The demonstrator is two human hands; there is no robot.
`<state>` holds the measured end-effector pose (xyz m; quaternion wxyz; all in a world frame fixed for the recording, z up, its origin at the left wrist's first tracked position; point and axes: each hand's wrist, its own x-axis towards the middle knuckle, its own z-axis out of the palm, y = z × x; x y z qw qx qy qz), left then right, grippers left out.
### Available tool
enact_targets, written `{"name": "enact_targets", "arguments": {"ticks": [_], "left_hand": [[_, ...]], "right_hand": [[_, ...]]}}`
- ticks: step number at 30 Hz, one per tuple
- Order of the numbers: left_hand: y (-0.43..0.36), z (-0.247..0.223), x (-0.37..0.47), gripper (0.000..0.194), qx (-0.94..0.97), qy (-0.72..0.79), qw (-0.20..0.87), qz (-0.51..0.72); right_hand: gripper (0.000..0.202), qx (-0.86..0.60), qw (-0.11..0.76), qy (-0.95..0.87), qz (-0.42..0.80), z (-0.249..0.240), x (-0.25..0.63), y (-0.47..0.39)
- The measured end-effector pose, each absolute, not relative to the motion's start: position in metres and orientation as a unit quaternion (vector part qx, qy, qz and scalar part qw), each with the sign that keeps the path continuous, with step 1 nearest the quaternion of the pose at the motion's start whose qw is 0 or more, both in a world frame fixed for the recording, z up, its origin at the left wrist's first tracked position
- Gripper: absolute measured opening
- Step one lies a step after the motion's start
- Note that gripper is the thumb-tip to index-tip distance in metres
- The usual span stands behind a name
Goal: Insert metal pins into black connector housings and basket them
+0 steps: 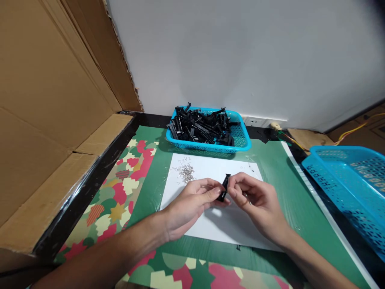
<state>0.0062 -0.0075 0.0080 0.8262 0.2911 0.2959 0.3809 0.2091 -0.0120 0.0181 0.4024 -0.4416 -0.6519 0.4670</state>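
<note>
1. The left hand (195, 200) held a black plastic part (222, 196) in a narrow grip, thumb on the near side; its fingers hid much of the part, so the full outline could not be made out.
2. The part was above the white sheet (207, 228), between the two hands, its upper end showing beside the right fingertips.
3. The right hand (255, 198) had its thumb and index finger drawn together in a tight pinch beside the part. A thin line showed near those fingertips, too fine to identify; whether anything sat inside the pinch could not be told.
4. Small metal pieces (186, 172) lay heaped on the sheet's far left area, with a few loose ones around the pile; their single shapes blurred together. Faint marks near the far right corner were unreadable.
5. Beyond the sheet, a blue basket (207, 147) held a tangle of black parts (201, 126), the upper ones covering those below.
6. A second blue basket (339, 149) at the right was cut off by the picture's edge.
7. Hands and forearms covered portions of the sheet and the green mat (156, 168); both forearms ran out of view at the bottom.
</note>
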Motion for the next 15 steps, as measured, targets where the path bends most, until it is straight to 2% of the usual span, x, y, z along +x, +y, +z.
{"name": "enact_targets", "arguments": {"ticks": [5, 10, 15], "left_hand": [[-0.0060, 0.0108, 0.0047, 0.030, 0.307, 0.277, 0.828, 0.378], [-0.0070, 0.0120, 0.0046, 0.031, 0.321, 0.282, 0.824, 0.372], [-0.0086, 0.0117, 0.0047, 0.033, 0.307, 0.317, 0.818, 0.369]], "right_hand": [[0.004, -0.447, 0.433, -0.721, 0.305, 0.0146, 0.2107, -0.0173], [0.021, -0.387, 0.440, -0.794, 0.161, 0.0152, 0.2126, -0.0154], [0.030, -0.317, 0.411, -0.855, 0.006, 0.0187, 0.2176, -0.0121]]}}
